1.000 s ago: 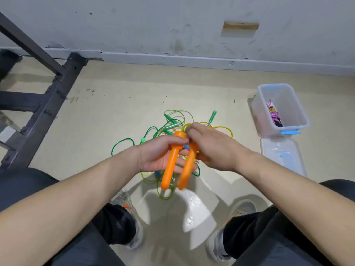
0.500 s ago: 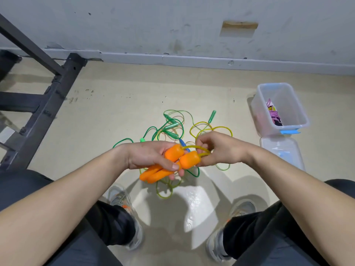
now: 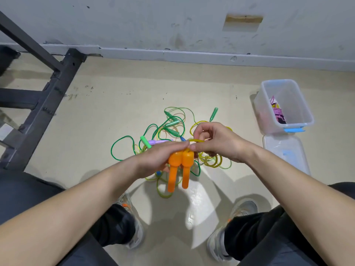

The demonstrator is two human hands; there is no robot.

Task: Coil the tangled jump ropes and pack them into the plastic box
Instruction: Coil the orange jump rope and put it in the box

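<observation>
The left hand's (image 3: 159, 160) fingers (image 3: 177, 146) curl round both orange handles (image 3: 178, 169), which have swung from sideways to hanging straight down. Just beyond them the right hand (image 3: 217, 143) pinches the yellow cord (image 3: 196, 140), so coiling seems begun. The plastic box (image 3: 295, 124) sits well to the right.

from here i see both arms (image 3: 67, 217) bare, dark trousers (image 3: 278, 237) on both legs, and grey trainers (image 3: 217, 244) with small orange tabs (image 3: 125, 205) near the ankle.

I can read no words, numbers or brands here. Nothing on the plastic box (image 3: 266, 114) is legible to me.
</observation>
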